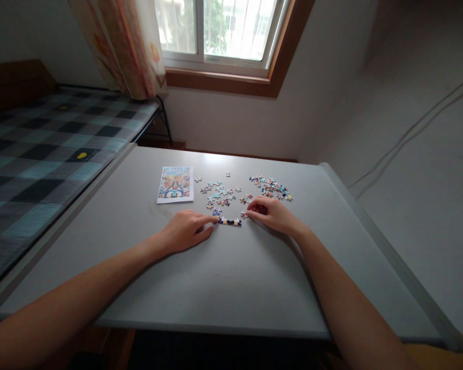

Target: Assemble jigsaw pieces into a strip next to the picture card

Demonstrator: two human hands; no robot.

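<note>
A short joined strip of puzzle pieces [230, 222] lies on the grey table [231, 288]. My left hand [187, 231] rests flat beside it, fingers stretched out, its fingertips touching the strip's left end. My right hand [272, 215] sits just right of the strip with fingers curled, pinching a small puzzle piece [244, 215] at the strip's right end. Loose puzzle pieces lie beyond in two scatters, one in the middle [219, 194] and one further right [270, 186].
A printed reference picture [175, 184] lies left of the loose pieces. A bed with a checked cover [42, 149] stands against the table's left edge. A window [216, 31] with a curtain [119, 46] is behind; the wall runs along the right.
</note>
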